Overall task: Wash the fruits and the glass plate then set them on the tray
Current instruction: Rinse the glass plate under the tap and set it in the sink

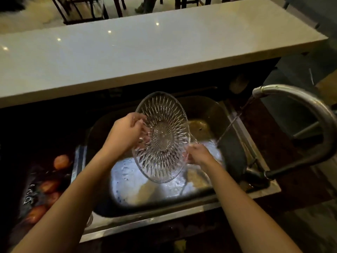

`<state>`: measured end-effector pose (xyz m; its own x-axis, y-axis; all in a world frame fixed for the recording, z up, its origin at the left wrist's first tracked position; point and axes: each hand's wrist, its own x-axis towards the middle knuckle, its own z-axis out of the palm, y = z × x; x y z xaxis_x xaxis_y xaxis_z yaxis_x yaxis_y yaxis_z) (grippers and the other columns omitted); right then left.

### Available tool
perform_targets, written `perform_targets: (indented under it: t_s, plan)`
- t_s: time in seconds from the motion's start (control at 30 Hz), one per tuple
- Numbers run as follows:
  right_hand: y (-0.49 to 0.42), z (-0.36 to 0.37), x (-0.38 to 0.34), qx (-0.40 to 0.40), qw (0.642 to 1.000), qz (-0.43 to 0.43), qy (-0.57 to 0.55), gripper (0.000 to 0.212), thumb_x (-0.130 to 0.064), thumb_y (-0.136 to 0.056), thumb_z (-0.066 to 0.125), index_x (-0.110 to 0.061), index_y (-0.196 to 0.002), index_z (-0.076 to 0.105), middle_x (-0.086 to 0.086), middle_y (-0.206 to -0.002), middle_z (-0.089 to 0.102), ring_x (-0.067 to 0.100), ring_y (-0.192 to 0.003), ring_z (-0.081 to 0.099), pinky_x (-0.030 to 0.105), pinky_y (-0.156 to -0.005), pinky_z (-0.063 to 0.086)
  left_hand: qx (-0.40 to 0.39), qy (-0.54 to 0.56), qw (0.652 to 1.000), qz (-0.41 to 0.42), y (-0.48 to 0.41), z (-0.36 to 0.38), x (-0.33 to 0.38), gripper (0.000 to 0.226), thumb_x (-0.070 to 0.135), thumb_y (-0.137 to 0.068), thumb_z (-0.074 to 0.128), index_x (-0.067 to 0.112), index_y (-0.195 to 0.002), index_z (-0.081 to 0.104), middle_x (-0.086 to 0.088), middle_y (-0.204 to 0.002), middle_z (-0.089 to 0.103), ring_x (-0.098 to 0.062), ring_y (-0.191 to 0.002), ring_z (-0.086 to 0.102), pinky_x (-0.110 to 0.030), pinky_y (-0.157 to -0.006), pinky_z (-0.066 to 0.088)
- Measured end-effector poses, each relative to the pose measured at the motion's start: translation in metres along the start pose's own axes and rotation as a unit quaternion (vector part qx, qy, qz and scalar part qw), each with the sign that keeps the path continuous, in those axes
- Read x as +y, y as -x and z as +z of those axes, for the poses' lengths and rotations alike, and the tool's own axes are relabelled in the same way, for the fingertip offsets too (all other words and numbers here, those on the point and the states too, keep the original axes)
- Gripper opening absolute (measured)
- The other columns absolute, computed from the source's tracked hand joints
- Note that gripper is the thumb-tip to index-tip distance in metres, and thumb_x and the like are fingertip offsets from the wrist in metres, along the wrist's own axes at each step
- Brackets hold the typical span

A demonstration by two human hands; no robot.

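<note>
Between the two grips, one glass plate (162, 137) is held tilted on edge over the one sink (155, 220). Its left rim is clasped by the curled fingers of the left grip (127, 132), and its lower right rim is pinched by the right grip (197, 154). Just right of the right grip, one thin stream of water (231, 125) falls from the one faucet (291, 99), and the plate appears to be missed by it. For a good rinse, the glass would best be shifted rightward into the stream and turned by its rim so that every cut groove is reached. Both holds should be kept firm, since wet patterned glass is likely to be slippery. Well to the left of the left grip, four reddish-orange fruits (62, 161) can be counted in dim light on a dark surface beside the basin; whether that surface is the tray cannot be told. Beyond both grips, one pale counter (164, 52) is seen.
</note>
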<state>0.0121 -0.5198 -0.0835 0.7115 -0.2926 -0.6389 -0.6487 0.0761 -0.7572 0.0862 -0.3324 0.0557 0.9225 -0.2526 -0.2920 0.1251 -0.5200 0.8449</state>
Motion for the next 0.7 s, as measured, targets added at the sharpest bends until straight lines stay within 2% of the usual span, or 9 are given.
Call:
perform_targets:
  t_s: [0.07,0.2,0.3,0.4,0.47,0.53,0.57,0.67,0.7]
  plan:
    - [-0.002,0.016,-0.007,-0.029,1.000,0.008,-0.002,0.023,-0.014,-0.097,0.047,-0.012,-0.075,0.055,0.006,-0.068,0.058,0.014,-0.058,0.052,0.023,-0.056,0.046,0.034,-0.112,0.991,0.061,0.011,-0.007,0.005,0.024,0.019,-0.097,0.041,0.017,-0.117,0.055,-0.008,-0.089,0.070,-0.023,-0.075,0.071,-0.042,-0.067,0.059]
    - [-0.012,0.039,-0.016,-0.049,0.997,-0.024,0.050,0.011,-0.019,-0.093,0.055,-0.010,-0.089,0.061,0.009,-0.085,0.061,0.019,-0.071,0.054,0.024,-0.057,0.040,0.087,-0.323,0.926,0.177,0.035,-0.022,0.010,0.032,0.030,-0.096,0.037,0.023,-0.124,0.052,-0.009,-0.096,0.072,-0.032,-0.084,0.068,-0.045,-0.076,0.054]
    - [-0.022,0.049,-0.026,-0.043,0.996,-0.066,0.050,0.023,-0.014,-0.092,0.057,-0.009,-0.113,0.060,0.005,-0.102,0.059,0.021,-0.093,0.054,0.023,-0.064,0.042,0.110,-0.358,0.901,0.218,0.050,-0.032,0.012,0.033,0.027,-0.097,0.039,0.024,-0.128,0.050,-0.012,-0.095,0.071,-0.039,-0.086,0.065,-0.043,-0.072,0.050]
    - [-0.031,0.057,-0.036,-0.029,0.992,-0.118,0.027,0.021,-0.014,-0.094,0.053,-0.008,-0.113,0.061,0.005,-0.106,0.060,0.018,-0.095,0.054,0.026,-0.078,0.047,0.119,-0.339,0.904,0.232,0.058,-0.044,0.004,0.034,0.029,-0.096,0.038,0.023,-0.127,0.052,-0.008,-0.104,0.068,-0.034,-0.091,0.064,-0.040,-0.072,0.048]
    - [-0.037,0.064,-0.036,-0.033,0.991,-0.129,0.019,0.016,-0.015,-0.097,0.047,-0.008,-0.098,0.061,0.005,-0.090,0.061,0.017,-0.080,0.056,0.024,-0.069,0.051,0.135,-0.299,0.920,0.214,0.053,-0.049,-0.012,0.036,0.029,-0.095,0.038,0.020,-0.126,0.053,-0.006,-0.109,0.061,-0.029,-0.094,0.061,-0.033,-0.076,0.044]
    - [-0.047,0.074,-0.028,-0.025,0.994,-0.104,0.013,0.024,-0.011,-0.098,0.042,-0.013,-0.078,0.054,0.004,-0.071,0.057,0.017,-0.062,0.053,0.023,-0.054,0.050,0.168,-0.251,0.939,0.165,0.039,-0.048,-0.039,0.032,0.021,-0.096,0.044,0.014,-0.124,0.055,-0.009,-0.109,0.058,-0.023,-0.095,0.058,-0.019,-0.076,0.036]
    - [-0.054,0.077,-0.020,-0.010,0.995,-0.093,0.030,0.028,-0.010,-0.097,0.042,-0.015,-0.072,0.052,0.004,-0.067,0.056,0.017,-0.059,0.052,0.026,-0.053,0.048,0.182,-0.210,0.953,0.118,0.030,-0.045,-0.055,0.029,0.015,-0.095,0.047,0.010,-0.122,0.056,-0.010,-0.110,0.059,-0.018,-0.094,0.056,-0.011,-0.073,0.033]
    - [-0.074,0.083,0.010,0.030,0.989,-0.063,0.130,0.028,-0.010,-0.092,0.046,-0.017,-0.068,0.061,0.008,-0.071,0.062,0.029,-0.073,0.059,0.039,-0.070,0.051,0.190,-0.070,0.976,-0.080,0.005,-0.031,-0.113,0.027,0.009,-0.093,0.049,0.005,-0.119,0.050,-0.011,-0.112,0.061,-0.012,-0.080,0.054,-0.007,-0.054,0.041]
    - [-0.078,0.084,0.019,0.035,0.986,-0.047,0.157,0.025,-0.011,-0.091,0.047,-0.014,-0.074,0.066,0.012,-0.079,0.066,0.031,-0.081,0.062,0.039,-0.075,0.051,0.179,-0.050,0.972,-0.145,-0.002,-0.025,-0.134,0.029,0.010,-0.092,0.049,0.005,-0.120,0.048,-0.011,-0.113,0.061,-0.017,-0.082,0.057,-0.013,-0.057,0.045]
